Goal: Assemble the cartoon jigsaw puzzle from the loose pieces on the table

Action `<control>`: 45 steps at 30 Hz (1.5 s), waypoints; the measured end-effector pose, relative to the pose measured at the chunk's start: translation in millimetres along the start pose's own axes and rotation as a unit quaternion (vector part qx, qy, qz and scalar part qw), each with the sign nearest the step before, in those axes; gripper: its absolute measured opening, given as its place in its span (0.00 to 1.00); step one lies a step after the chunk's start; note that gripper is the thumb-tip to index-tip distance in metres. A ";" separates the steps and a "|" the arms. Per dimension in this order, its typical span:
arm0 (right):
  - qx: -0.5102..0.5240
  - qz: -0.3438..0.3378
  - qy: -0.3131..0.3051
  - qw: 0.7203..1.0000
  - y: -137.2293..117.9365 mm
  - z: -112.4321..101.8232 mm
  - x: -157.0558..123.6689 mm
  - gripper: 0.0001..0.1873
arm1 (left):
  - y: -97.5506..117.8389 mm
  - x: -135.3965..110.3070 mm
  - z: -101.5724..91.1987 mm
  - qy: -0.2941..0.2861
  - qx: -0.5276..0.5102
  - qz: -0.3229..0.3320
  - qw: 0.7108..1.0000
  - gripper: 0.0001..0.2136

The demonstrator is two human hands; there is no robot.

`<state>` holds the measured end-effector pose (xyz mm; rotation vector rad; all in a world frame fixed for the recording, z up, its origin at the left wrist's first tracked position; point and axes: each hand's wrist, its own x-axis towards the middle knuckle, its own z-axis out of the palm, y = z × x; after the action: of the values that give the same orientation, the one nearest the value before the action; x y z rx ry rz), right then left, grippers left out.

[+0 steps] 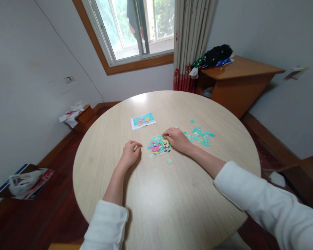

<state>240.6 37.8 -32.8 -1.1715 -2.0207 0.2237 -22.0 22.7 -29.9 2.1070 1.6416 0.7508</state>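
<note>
A partly assembled jigsaw puzzle (159, 147) lies mid-table, showing a pink starfish figure and a yellow square figure on turquoise. My right hand (176, 139) reaches over its upper right edge, fingertips pinched on a puzzle piece that is mostly hidden under them. To the puzzle's left, my left hand (131, 152) rests on the table, loosely curled with a gap between thumb and forefinger and nothing held. One loose pale green piece (169, 161) lies just below the puzzle. Several turquoise loose pieces (202, 135) are scattered right of my right hand.
A printed reference picture (143, 121) lies beyond the puzzle on the round wooden table (156, 215). Behind the table are a window (138, 31), a curtain (190, 41) and a wooden cabinet (240, 69) with clothes on top. A plastic bag (24, 182) sits on the floor at left.
</note>
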 end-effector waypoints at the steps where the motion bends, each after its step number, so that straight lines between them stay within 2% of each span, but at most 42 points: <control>1: 0.002 0.003 -0.002 1.000 -0.2 -0.1 0.0 0.09 | 0.3 0.0 -0.2 -0.001 0.000 -0.002 1.000 0.10; 17: 0.021 0.057 -0.008 0.998 -5.9 -1.6 0.9 0.10 | -0.5 0.3 0.3 -0.001 0.003 0.001 1.000 0.10; 45: 0.022 0.068 -0.014 0.997 -5.8 5.2 2.4 0.08 | -2.5 0.3 1.5 0.006 -0.001 0.004 1.000 0.10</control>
<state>232.5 37.5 -32.2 -1.2862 -1.9525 0.3523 -22.9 23.7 -32.5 2.1121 1.6389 0.7702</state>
